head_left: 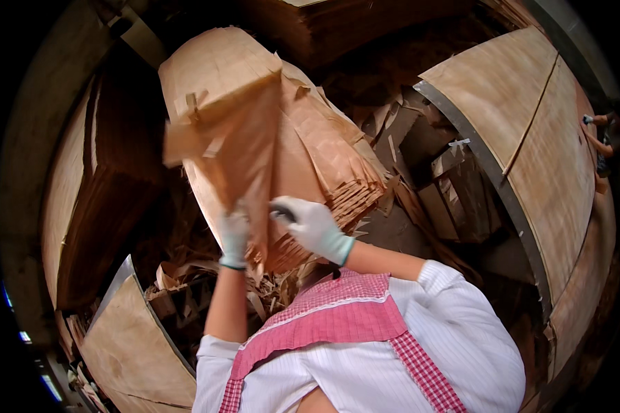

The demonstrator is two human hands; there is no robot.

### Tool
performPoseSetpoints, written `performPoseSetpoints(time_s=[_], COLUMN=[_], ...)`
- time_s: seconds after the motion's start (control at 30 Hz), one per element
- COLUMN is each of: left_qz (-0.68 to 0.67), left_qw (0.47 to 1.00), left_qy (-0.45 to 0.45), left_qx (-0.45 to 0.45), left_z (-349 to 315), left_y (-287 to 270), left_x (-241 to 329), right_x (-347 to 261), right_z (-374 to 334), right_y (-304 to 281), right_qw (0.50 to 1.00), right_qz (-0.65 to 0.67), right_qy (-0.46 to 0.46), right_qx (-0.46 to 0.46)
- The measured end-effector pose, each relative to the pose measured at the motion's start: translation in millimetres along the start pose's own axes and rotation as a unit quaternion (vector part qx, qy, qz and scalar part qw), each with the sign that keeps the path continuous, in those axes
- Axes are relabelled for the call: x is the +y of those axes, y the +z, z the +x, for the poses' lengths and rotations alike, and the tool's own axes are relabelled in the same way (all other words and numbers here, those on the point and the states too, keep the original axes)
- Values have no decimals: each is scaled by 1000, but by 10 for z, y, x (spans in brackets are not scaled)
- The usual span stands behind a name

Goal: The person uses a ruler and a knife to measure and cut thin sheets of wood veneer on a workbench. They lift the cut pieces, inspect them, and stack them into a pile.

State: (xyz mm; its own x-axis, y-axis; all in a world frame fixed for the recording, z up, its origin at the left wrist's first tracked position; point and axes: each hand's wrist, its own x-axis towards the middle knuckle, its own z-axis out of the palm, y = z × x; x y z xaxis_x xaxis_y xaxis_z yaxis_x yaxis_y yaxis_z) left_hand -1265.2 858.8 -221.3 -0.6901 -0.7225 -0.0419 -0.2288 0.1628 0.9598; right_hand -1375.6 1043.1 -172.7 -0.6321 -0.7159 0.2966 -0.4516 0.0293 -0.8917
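A stack of thin wood veneer sheets [220, 58] lies in front of me, its layered, ragged ends fanning toward the right. One veneer sheet [251, 148] is lifted and folded over the stack, its left part smeared by motion. My left hand [234, 234], in a white glove with a green cuff, is closed at the near edge of this sheet and blurred. Beside it my right hand [313, 224], gloved alike, is closed over the pile's near end. A small dark object shows between its thumb and fingers, too hidden to name.
Veneer scraps [272, 289] litter the area below the stack. Large veneer-topped surfaces with metal edges stand at right [510, 103] and lower left [141, 337]. A tall veneer stack [103, 193] rises at left. Another person's arm [599, 141] reaches in at the far right.
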Motion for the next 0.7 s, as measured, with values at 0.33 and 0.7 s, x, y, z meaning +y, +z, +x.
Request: performPoseSetpoints(time_s=[0.33,0.7], left_qz=[-69,-98], left_qw=[975,977], left_qy=[70,56], left_qx=[201,182], left_z=[352,115], left_y=[-1273,-1025], left_x=[1429,955], right_x=[1753,1793], right_z=[-894,-649], right_y=[-1133,-1046], right_qw=[908,900], right_qz=[-146,-167], right_qy=[306,379], right_qx=[247,137])
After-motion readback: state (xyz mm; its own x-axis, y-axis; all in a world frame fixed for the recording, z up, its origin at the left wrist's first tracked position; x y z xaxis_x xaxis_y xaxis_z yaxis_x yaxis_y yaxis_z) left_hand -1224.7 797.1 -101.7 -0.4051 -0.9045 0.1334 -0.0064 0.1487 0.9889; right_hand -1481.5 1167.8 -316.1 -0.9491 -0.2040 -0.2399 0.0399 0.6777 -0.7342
